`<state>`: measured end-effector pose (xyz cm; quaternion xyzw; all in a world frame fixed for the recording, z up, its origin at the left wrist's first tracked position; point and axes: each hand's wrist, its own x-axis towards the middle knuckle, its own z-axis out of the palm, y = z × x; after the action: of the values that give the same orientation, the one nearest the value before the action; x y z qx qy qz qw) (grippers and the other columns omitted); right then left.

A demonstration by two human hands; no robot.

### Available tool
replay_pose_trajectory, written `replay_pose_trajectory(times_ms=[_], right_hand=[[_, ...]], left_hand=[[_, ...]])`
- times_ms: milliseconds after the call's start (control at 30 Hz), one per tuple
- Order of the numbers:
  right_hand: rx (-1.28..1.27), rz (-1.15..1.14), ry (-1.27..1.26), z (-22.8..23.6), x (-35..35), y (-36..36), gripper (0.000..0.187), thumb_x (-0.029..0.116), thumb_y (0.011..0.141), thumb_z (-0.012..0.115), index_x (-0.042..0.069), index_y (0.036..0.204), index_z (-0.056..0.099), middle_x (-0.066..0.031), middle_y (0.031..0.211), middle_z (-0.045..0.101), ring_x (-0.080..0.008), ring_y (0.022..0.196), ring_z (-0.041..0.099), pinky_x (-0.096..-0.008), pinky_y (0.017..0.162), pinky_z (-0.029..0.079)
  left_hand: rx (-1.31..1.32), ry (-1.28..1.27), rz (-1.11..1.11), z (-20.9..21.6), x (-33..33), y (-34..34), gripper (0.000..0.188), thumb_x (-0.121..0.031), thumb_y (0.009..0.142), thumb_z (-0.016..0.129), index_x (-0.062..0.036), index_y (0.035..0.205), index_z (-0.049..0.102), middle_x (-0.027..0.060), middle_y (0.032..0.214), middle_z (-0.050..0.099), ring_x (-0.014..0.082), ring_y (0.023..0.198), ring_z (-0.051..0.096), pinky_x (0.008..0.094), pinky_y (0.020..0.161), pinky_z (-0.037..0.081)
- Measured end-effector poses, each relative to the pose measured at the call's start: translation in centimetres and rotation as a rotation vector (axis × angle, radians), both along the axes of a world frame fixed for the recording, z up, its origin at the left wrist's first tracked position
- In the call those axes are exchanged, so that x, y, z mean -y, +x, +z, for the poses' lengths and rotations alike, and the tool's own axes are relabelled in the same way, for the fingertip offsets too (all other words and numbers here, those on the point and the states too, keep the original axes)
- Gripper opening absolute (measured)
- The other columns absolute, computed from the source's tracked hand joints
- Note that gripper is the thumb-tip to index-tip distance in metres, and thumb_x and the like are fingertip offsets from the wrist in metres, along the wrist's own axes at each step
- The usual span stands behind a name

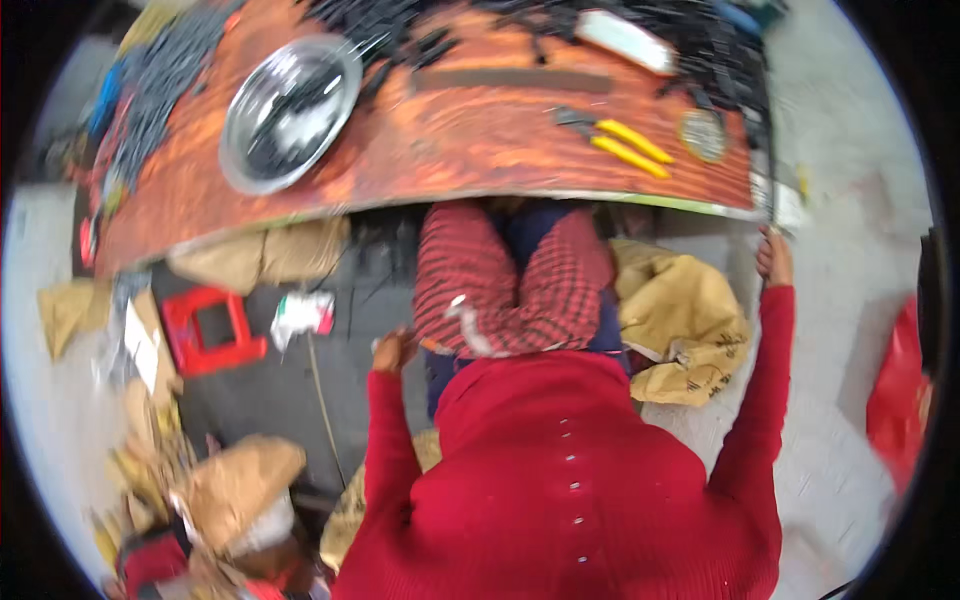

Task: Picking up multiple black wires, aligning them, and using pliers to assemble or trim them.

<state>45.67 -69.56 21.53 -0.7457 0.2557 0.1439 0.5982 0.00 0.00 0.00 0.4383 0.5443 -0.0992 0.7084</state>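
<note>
At the table's right end, my right hand [773,257] is closed round the lower end of a thin black strip [770,170]. The strip runs up along the table's edge; its exact kind is unclear. My left hand [395,350] is down beside my left thigh, fingers curled. A small pale spot shows at its fingertips, too blurred to name. On the wooden-patterned table [430,155] lie pliers with yellow handles [635,150], apart from both hands. A metal bowl [235,150] with black pieces inside stands at the left.
Black parts [725,50] heap along the table's far side, with a white box [627,42] and a dark flat bar [515,80]. Grey strips [165,90] lie far left. A red stool [180,335], brown paper [245,485] and a tan sack [680,310] are around me.
</note>
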Motion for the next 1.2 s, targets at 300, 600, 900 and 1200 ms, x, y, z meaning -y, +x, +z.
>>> replay_pose_trajectory(times_ms=[300,600,900,1200], right_hand=[[0.344,-0.28,-0.014,3.5,-1.2,-7.4,0.025,0.027,0.099,0.051,0.007,0.098,0.066,0.0054,0.059,0.046,-0.0042,0.044,0.036,-0.023,0.039,0.025],[0.568,-0.275,-0.167,2.8,1.0,-6.9,0.029,0.027,0.099,0.051,0.003,0.094,0.067,0.0023,0.061,0.052,-0.0059,0.052,0.045,-0.0249,0.049,0.035],[0.998,-0.254,-0.343,9.8,1.4,5.5,0.026,0.019,0.098,0.048,0.001,0.098,0.067,0.0004,0.07,0.057,-0.0078,0.062,0.05,-0.0257,0.057,0.041],[1.166,-0.23,-0.242,16.7,-3.0,9.8,0.029,0.021,0.1,0.044,0.001,0.107,0.064,0.0009,0.077,0.06,-0.0068,0.06,0.049,-0.0221,0.056,0.04]], left_hand=[[0.348,0.191,-0.374,7.4,-2.5,13.4,0.029,-0.023,0.099,0.061,-0.0049,0.121,0.06,0.0035,0.091,0.067,0.0115,0.074,0.061,0.024,0.063,0.05],[0.353,0.235,-0.677,14.9,1.5,18.4,0.032,-0.028,0.098,0.061,-0.006,0.122,0.062,0.0047,0.098,0.07,0.0119,0.081,0.065,0.0254,0.073,0.053],[0.444,0.22,-0.929,21.5,5.5,22.5,0.035,-0.024,0.099,0.06,0.0006,0.124,0.06,0.0084,0.1,0.069,0.0148,0.087,0.066,0.028,0.079,0.053],[0.472,0.005,-1.081,26.7,7.7,21.6,0.042,-0.024,0.1,0.057,0.0053,0.131,0.053,0.0148,0.107,0.069,0.0226,0.098,0.067,0.034,0.086,0.054]])
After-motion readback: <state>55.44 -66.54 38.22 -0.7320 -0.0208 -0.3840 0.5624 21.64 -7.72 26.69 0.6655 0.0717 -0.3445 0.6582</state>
